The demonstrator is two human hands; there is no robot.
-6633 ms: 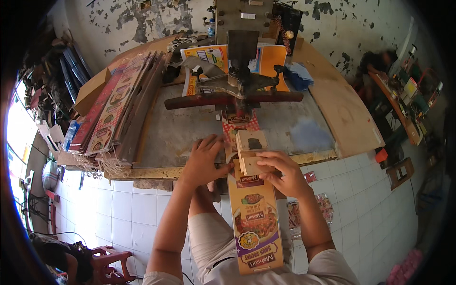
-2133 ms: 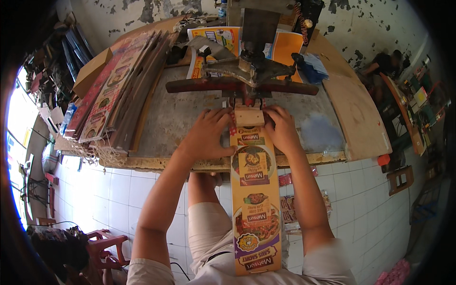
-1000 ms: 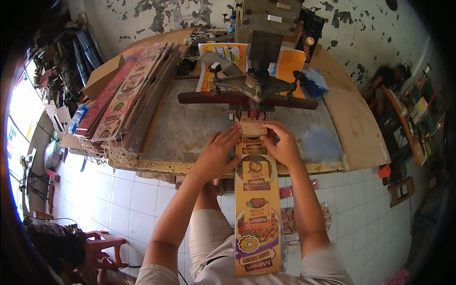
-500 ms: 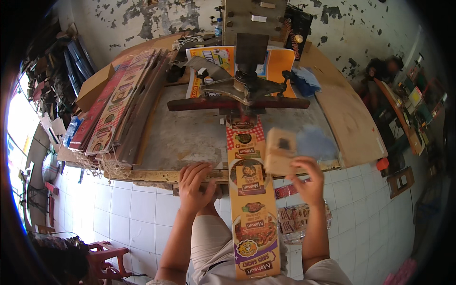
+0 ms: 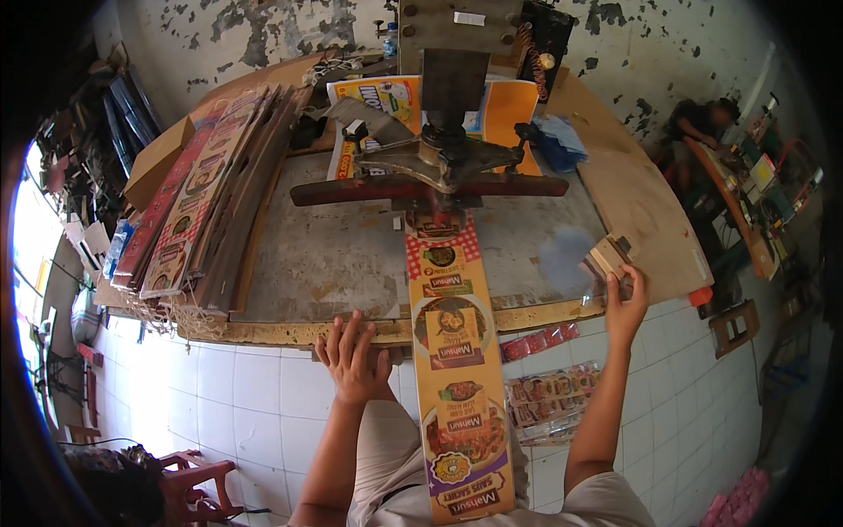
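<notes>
My right hand (image 5: 624, 294) is closed around a small pale wooden block (image 5: 608, 255), holding it at the table's right front, beside a hazy blue patch (image 5: 566, 261) that I cannot make out. My left hand (image 5: 354, 360) has its fingers spread at the table's front edge and grips nothing. A long printed orange strip of board (image 5: 456, 327) runs from beneath the metal press (image 5: 445, 162) across the front edge and down onto my lap, between my two hands. Its far end is under the press's crossbar.
Long printed boards (image 5: 206, 189) are stacked at the left, beside a brown cardboard box (image 5: 158, 161). A brown sheet (image 5: 645, 206) covers the right side. Printed sheets (image 5: 553, 395) lie on the tiled floor. A red stool (image 5: 198, 483) stands lower left; another person (image 5: 698, 123) sits far right.
My right hand has carried the wooden block to the right, away from the printed strip. My left hand stays near the table edge, its fingers more spread. The view has shifted slightly.
</notes>
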